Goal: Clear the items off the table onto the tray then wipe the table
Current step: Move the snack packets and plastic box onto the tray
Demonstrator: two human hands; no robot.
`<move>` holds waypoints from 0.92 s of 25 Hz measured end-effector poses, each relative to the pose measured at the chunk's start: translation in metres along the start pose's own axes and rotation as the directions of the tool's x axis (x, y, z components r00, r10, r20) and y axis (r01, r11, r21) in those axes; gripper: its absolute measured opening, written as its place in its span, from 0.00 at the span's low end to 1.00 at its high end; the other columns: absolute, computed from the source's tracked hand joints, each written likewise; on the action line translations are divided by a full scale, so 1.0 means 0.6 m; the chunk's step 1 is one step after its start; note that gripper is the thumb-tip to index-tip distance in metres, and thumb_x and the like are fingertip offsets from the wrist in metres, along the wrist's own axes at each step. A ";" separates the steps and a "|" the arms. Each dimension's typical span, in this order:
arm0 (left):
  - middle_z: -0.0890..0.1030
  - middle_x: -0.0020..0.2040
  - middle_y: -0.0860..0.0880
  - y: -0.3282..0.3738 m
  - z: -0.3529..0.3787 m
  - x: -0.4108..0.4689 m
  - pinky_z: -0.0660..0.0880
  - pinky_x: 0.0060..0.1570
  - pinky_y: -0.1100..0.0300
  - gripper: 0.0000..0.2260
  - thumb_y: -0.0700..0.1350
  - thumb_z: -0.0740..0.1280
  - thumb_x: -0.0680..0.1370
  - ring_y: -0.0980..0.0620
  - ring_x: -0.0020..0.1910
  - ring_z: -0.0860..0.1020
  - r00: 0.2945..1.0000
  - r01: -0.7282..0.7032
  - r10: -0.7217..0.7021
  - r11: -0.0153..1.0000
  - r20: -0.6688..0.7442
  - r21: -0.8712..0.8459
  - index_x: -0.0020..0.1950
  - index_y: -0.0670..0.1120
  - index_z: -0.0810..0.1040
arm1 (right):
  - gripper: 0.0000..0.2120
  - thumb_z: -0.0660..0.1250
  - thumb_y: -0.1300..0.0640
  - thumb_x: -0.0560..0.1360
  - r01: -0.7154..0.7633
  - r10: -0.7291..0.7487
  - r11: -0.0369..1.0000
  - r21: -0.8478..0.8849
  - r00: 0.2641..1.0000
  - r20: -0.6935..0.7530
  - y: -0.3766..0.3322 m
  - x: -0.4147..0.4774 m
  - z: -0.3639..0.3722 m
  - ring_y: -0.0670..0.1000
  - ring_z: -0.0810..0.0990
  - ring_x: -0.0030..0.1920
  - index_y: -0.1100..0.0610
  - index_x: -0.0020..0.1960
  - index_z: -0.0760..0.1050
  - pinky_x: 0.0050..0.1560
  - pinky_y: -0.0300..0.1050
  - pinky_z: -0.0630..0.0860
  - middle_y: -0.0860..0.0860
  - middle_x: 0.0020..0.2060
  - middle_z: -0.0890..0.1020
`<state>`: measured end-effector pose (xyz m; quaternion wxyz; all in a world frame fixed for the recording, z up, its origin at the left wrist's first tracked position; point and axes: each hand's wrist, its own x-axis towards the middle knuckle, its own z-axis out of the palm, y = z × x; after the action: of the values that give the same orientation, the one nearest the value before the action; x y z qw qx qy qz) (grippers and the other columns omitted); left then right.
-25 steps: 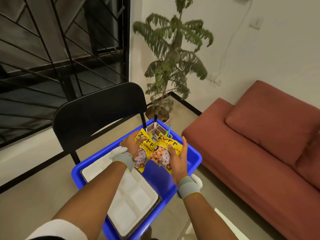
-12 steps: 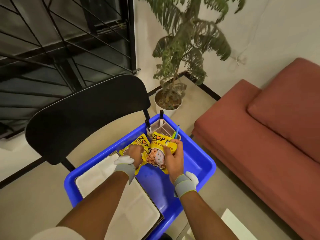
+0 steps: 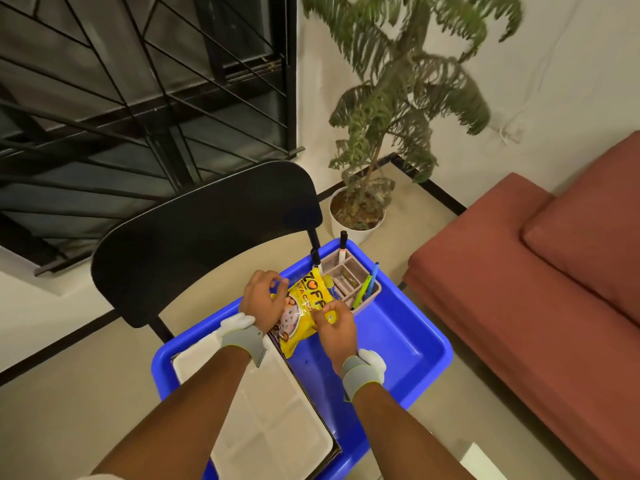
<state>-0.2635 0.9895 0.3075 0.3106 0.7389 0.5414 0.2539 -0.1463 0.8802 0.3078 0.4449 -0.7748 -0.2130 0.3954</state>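
The two hands have drawn together since a second ago: the yellow snack packets [image 3: 304,306], then held side by side, now overlap, and the top one hides most of the one beneath.

At far left a dark window grille [image 3: 121,81] fills the wall. In front of it stands a black chair [image 3: 207,237], its backrest just behind the blue tray [image 3: 398,341]. A white divided plate [image 3: 277,427] lies flat in the left half of the tray. The left hand [image 3: 261,299], a grey and white band at its wrist, is over the far end of that plate, fingers curled round the left edge of the packets. The packets sit over the middle of the tray, between the plate and a pen holder [image 3: 349,278]; whether they rest on the tray floor I cannot tell. The right hand [image 3: 336,323], banded the same way, pinches their right edge with bent fingers and thumb. The pen holder stands upright in the tray's far corner, touching the packets' upper end, with markers and pens sticking up from it. Beyond the tray a leafy plant [image 3: 398,98] grows from a white pot [image 3: 356,223] on the floor. A red sofa [image 3: 519,271] takes up the right side, apart from the tray.
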 end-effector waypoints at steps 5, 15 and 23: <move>0.73 0.51 0.45 -0.012 0.032 -0.029 0.74 0.46 0.52 0.15 0.54 0.64 0.75 0.44 0.49 0.73 0.954 -0.219 0.162 0.951 0.251 0.218 0.57 0.47 0.80 | 0.15 0.61 0.58 0.79 0.170 -0.104 0.939 -0.298 0.969 0.225 -0.012 0.030 0.008 0.59 0.74 0.61 0.50 0.65 0.70 0.63 0.53 0.71 0.57 0.61 0.75; 0.64 0.69 0.42 0.019 0.065 -0.046 0.69 0.60 0.50 0.17 0.50 0.55 0.82 0.41 0.63 0.68 0.919 -0.132 -0.134 0.780 0.370 0.612 0.70 0.51 0.69 | 0.21 0.54 0.60 0.81 0.358 -0.043 0.293 -0.886 0.931 0.362 -0.020 0.037 0.003 0.65 0.68 0.64 0.58 0.73 0.60 0.62 0.56 0.69 0.62 0.68 0.63; 0.54 0.77 0.42 0.033 0.036 -0.080 0.61 0.69 0.46 0.22 0.54 0.53 0.82 0.40 0.74 0.59 0.945 -0.147 -0.071 0.780 0.319 0.608 0.76 0.52 0.59 | 0.29 0.60 0.57 0.78 0.369 -0.181 0.408 -0.835 0.929 0.322 -0.010 0.002 -0.018 0.63 0.66 0.69 0.60 0.76 0.55 0.64 0.54 0.68 0.60 0.71 0.64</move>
<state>-0.2490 0.9349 0.3054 0.1278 0.8420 0.5209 -0.0582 -0.1366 0.8782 0.3157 0.0155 -0.8060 -0.5508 0.2164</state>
